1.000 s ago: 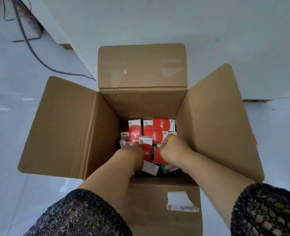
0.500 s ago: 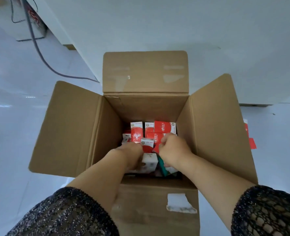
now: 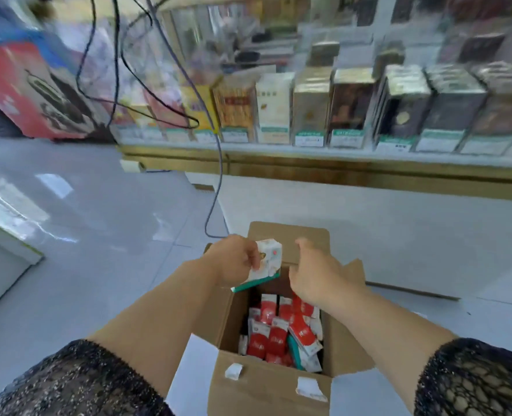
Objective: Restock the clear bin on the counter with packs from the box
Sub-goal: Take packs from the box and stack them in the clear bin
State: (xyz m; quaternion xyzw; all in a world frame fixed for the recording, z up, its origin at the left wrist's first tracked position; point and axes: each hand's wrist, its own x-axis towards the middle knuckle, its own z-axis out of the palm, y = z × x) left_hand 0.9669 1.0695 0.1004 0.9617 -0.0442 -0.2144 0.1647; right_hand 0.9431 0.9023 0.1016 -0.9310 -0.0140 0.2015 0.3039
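Our left hand (image 3: 236,261) pinches two packs (image 3: 268,262) above the box (image 3: 263,388); right hand (image 3: 317,274) loose, empty, just beside. Risk: the lower pack slides out of the shallow pinch.

We can read no text anywhere. We see print on the white pack (image 3: 268,259) gripped by the left hand (image 3: 233,259), but it is smeared. The red-and-white packs (image 3: 274,331) in the box (image 3: 266,385) carry marks too small for us to make out. The green-topped shelf tags (image 3: 310,138) under the cartons (image 3: 311,100) are blurred past reading, and so is the picture on the red bag (image 3: 23,85) at our far left
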